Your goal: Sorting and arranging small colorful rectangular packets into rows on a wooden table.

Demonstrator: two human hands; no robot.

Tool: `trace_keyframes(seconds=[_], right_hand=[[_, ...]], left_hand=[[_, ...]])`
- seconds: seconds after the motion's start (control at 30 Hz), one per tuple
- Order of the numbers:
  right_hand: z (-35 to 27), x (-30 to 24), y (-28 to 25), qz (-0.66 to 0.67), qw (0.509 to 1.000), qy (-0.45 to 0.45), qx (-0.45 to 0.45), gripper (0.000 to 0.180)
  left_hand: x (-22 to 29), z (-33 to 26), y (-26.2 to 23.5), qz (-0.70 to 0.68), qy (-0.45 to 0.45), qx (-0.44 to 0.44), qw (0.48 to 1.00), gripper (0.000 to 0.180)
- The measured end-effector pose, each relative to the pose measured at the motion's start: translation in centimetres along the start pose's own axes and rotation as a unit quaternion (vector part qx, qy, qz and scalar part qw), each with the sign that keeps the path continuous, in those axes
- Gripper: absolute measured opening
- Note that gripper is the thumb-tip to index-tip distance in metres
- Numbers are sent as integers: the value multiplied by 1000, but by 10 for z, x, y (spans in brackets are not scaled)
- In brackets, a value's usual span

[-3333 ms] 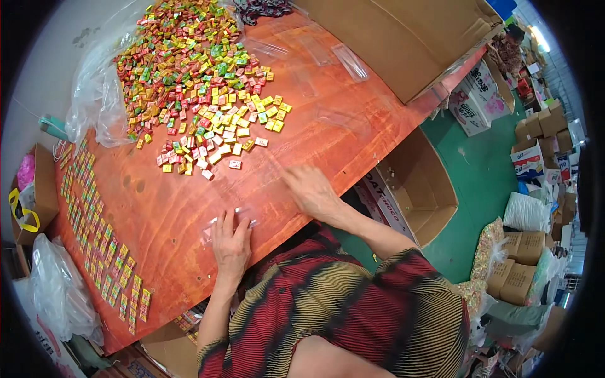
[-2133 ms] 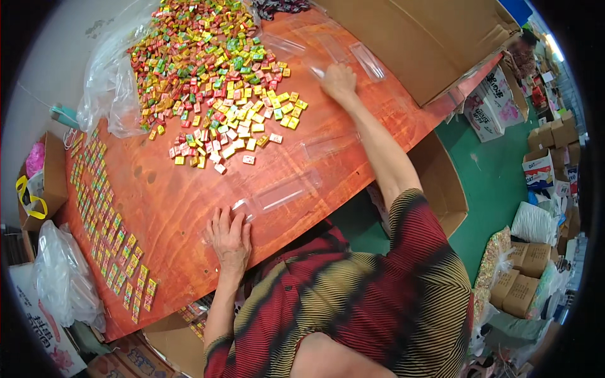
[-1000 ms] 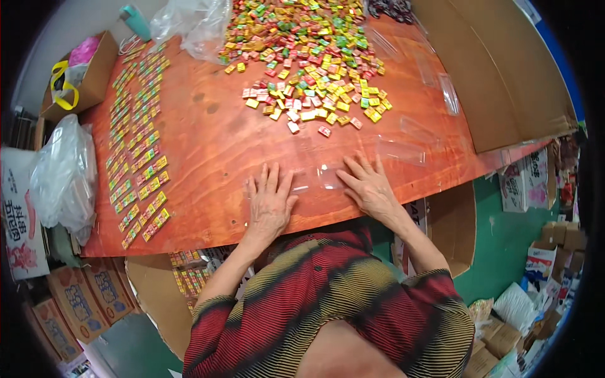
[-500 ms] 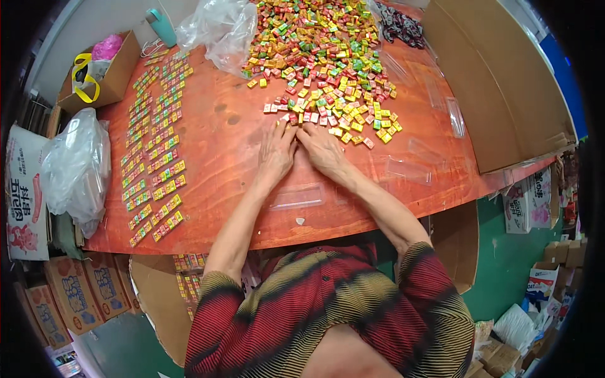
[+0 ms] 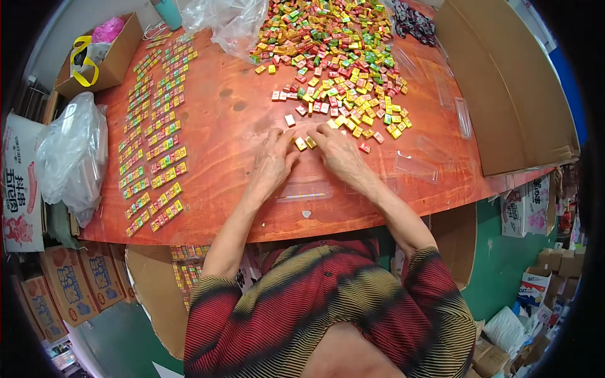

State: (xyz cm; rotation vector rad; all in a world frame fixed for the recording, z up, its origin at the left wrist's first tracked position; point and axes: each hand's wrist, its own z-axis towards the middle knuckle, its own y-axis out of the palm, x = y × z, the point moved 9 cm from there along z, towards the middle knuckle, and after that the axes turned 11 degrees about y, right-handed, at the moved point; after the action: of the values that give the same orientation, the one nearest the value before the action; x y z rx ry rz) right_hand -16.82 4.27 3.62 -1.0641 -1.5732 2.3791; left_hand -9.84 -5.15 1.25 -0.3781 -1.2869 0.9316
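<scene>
My left hand (image 5: 272, 159) and my right hand (image 5: 340, 153) rest side by side on the orange-red table (image 5: 227, 120), fingers spread toward two small yellow candies (image 5: 305, 143) lying between the fingertips. A big heap of small square candies (image 5: 328, 57) in red, yellow, green and orange spreads just beyond them. A thin clear plastic sleeve (image 5: 304, 191) lies flat on the table below my hands. Whether either hand pinches a candy cannot be made out.
Rows of filled candy strips (image 5: 154, 135) line the table's left side. Clear plastic bags (image 5: 230, 22) lie at the far edge, another bag (image 5: 69, 151) hangs at the left. A large flat cardboard sheet (image 5: 504, 82) covers the right. More clear sleeves (image 5: 416, 165) lie nearby; boxes stand on the green floor.
My right hand reached far to the heap's right, came back, and both hands then slid forward from the table's near edge to the loose candies at the heap's fringe.
</scene>
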Motion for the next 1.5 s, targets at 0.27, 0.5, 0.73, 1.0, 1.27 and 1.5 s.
trace_keyframes(seconds=[0.27,0.5,0.73,1.0,1.27,1.5], right_hand=[[7,21,28,-83,994,51,-41,15],[62,13,29,-114,993,23,-7,14],[81,15,37,-163,986,-23,13,15],[44,-22,23,-63,995,13,-81,25],[19,-6,14,-39,998,20,-48,37],[5,2,28,-23,999,-34,-31,17]], left_hand=[[-7,9,3,77,31,40,996,23],[-4,0,-2,43,58,45,996,18],[-6,-2,-6,58,49,31,997,24],[-7,-8,-14,51,47,38,997,34],[5,-10,-15,54,67,34,996,48],[2,2,6,50,38,-4,998,44]])
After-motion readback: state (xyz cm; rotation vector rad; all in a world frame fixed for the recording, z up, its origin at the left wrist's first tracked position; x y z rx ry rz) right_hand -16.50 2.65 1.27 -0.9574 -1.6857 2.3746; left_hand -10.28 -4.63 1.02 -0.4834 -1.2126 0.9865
